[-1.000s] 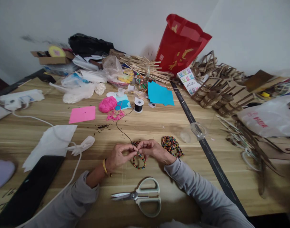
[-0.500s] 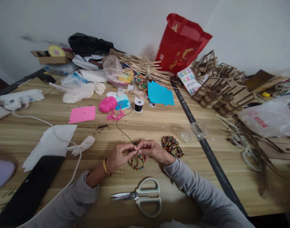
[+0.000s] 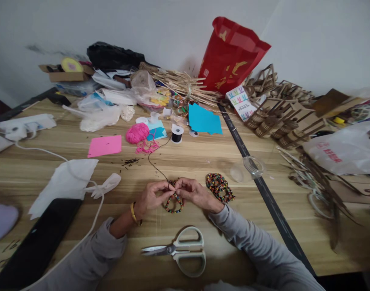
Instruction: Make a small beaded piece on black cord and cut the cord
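The bead loop [image 3: 173, 203] has risen a little; left hand [image 3: 150, 198] and right hand [image 3: 194, 192] pinch its top, seemingly knotting the thread [image 3: 156, 166].

You wear grey long sleeves [image 3: 251, 238], pushed up on the left arm, and a gold bangle [image 3: 133, 213] on that wrist.

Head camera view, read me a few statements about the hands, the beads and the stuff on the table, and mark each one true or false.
1. Both the left hand and right hand pinch the beaded loop. True.
2. The scissors lie beyond the hands, by the wall. False: they lie nearer the person than the hands.
3. A black thread runs from the thread spool to the hands. True.
4. The pile of beaded bracelets sits left of the left hand. False: it is right of the right hand.
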A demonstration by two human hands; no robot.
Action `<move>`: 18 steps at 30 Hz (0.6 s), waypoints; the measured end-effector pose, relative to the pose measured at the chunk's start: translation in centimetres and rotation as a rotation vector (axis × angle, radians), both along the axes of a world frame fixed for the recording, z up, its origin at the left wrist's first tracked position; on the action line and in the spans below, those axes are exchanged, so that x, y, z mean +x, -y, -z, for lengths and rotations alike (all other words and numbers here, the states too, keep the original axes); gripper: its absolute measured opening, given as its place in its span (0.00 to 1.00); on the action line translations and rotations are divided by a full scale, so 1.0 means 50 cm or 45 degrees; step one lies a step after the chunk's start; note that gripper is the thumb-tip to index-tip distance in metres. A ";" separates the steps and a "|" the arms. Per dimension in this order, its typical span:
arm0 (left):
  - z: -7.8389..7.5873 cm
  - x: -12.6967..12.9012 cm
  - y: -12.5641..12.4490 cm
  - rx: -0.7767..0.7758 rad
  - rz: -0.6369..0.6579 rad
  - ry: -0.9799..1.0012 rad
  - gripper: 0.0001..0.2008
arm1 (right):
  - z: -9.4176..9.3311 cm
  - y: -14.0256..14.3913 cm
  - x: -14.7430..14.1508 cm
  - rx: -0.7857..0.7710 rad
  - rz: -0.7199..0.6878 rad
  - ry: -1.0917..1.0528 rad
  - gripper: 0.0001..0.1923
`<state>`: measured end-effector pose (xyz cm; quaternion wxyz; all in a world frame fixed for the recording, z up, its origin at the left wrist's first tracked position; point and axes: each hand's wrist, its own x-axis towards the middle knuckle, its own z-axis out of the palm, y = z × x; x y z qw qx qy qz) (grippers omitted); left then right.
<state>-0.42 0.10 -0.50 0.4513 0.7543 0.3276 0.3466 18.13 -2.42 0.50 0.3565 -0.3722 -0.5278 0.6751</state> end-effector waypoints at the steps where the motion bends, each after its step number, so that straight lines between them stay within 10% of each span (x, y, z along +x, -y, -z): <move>1: -0.001 0.000 -0.001 -0.010 -0.001 0.004 0.04 | 0.000 0.001 -0.001 0.017 0.009 0.000 0.19; 18: -0.002 -0.001 -0.002 -0.050 -0.066 -0.019 0.07 | -0.018 0.002 0.003 0.003 -0.026 0.076 0.19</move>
